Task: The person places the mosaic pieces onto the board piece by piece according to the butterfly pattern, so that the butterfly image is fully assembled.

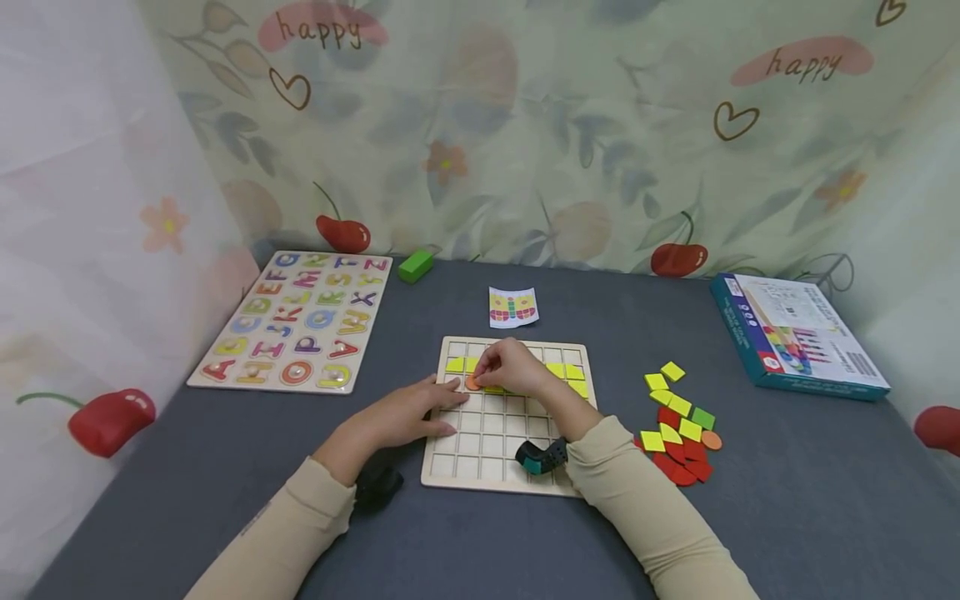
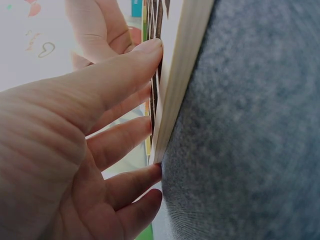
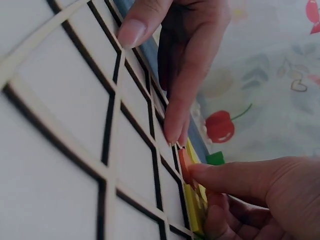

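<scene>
Head view: my left hand (image 1: 405, 412) lies with fingers spread over the left side of the grid board (image 1: 480, 446), gripping nothing, while my right hand (image 1: 516, 368) pinches an orange disc (image 1: 472, 382) just right of the left fingertips. Yellow tiles (image 1: 576, 388) sit on the board to either side of my right hand; loose pieces (image 1: 680, 406) lie right of my right forearm, and a pattern card (image 1: 513, 308) beyond that hand. Left wrist view: my thumb touches the board by its edge; I can't make out the disc. Right wrist view: thumb and fingers make a narrow pinch on the disc beside the yellow tiles; whether it is seated, I can't tell. It should prove light, stiff, perhaps slippery, hardly fragile, best held by opposite sides of its rim.
</scene>
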Action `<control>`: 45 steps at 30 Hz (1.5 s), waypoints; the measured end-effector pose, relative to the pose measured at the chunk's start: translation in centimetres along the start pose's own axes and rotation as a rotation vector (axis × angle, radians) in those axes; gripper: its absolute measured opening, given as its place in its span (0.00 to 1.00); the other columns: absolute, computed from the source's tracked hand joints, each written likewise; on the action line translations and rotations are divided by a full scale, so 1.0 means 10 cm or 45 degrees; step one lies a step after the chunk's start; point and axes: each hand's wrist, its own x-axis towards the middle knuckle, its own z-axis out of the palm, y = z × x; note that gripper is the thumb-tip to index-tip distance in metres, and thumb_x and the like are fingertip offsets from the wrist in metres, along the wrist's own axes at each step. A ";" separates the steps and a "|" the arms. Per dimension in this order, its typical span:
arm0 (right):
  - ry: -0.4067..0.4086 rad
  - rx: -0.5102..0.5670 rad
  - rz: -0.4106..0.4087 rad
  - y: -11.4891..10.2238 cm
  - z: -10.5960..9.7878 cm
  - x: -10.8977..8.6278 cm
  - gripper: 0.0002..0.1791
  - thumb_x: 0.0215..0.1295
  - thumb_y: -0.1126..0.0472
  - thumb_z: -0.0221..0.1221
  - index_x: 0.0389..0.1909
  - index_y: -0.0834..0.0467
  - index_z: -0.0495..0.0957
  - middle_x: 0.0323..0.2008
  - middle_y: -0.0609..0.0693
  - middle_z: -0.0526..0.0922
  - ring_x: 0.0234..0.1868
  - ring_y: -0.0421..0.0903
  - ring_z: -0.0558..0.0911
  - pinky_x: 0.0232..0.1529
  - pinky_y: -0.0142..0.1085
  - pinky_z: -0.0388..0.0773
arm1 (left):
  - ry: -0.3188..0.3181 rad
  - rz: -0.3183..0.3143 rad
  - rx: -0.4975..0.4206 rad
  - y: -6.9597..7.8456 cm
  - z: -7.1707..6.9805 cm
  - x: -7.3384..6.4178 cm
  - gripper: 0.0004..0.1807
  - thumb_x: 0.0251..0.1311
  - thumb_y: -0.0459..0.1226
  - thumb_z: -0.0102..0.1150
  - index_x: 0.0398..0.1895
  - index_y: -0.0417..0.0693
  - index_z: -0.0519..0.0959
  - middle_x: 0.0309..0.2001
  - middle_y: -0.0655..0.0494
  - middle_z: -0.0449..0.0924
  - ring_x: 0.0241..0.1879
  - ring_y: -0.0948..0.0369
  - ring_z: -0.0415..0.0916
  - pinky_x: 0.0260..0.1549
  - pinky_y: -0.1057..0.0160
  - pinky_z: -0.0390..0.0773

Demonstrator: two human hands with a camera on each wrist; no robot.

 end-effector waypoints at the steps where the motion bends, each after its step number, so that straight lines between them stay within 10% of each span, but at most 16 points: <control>1: -0.004 -0.008 0.000 0.00 -0.01 -0.01 0.02 0.55 0.67 0.64 0.29 0.63 0.83 0.24 0.51 0.82 0.24 0.38 0.73 0.27 0.26 0.70 | 0.000 0.002 -0.001 0.00 0.00 0.00 0.30 0.59 0.45 0.58 0.66 0.53 0.67 0.71 0.51 0.56 0.71 0.42 0.45 0.68 0.46 0.56; 26: 0.274 0.013 0.322 0.81 -0.99 -0.80 0.16 0.60 0.58 0.61 0.44 0.67 0.80 0.40 0.60 0.82 0.35 0.47 0.79 0.41 0.39 0.79 | -0.006 -0.055 -0.049 0.03 0.01 -0.01 0.31 0.59 0.43 0.59 0.66 0.52 0.66 0.72 0.56 0.54 0.73 0.46 0.41 0.67 0.47 0.58; 38: 0.405 0.078 0.505 1.33 -1.45 -1.19 0.24 0.64 0.53 0.57 0.53 0.67 0.74 0.49 0.62 0.76 0.42 0.48 0.78 0.39 0.25 0.77 | 0.000 -0.064 -0.042 0.02 0.02 0.00 0.30 0.59 0.43 0.59 0.66 0.53 0.66 0.71 0.55 0.55 0.73 0.46 0.41 0.67 0.47 0.57; 45: 0.382 0.095 0.614 1.50 -1.57 -1.34 0.27 0.62 0.52 0.59 0.56 0.67 0.72 0.40 0.49 0.79 0.39 0.46 0.73 0.36 0.27 0.75 | 0.004 -0.052 -0.053 0.02 0.02 -0.01 0.31 0.59 0.43 0.59 0.66 0.53 0.66 0.71 0.55 0.55 0.73 0.47 0.42 0.67 0.47 0.57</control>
